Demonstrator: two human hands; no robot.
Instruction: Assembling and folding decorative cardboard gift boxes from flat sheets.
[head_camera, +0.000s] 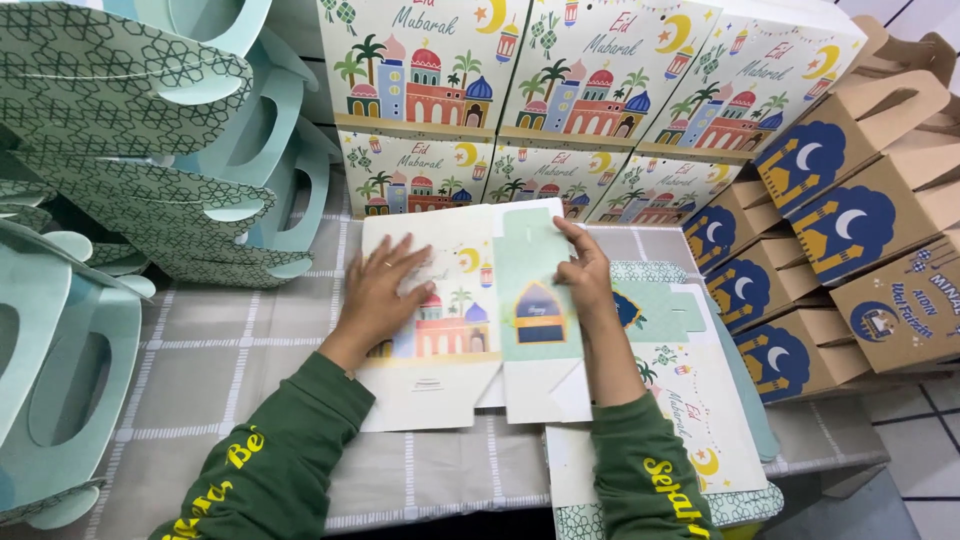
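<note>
A flat, unfolded cardboard box blank (455, 330), cream with colourful domed buildings and a mint-green side panel, lies in front of me on the grey checked tablecloth (230, 370). My left hand (385, 290) presses flat on its cream panel, fingers spread. My right hand (585, 270) grips the far edge of the mint panel, fingers curled over it. Both arms wear dark green sleeves with yellow lettering.
Assembled cream boxes (590, 90) are stacked two rows high at the back. Brown handled boxes (850, 220) pile up on the right. Mint-green handled boxes (120, 150) crowd the left. More flat blanks (690, 400) lie under my right forearm near the table's right edge.
</note>
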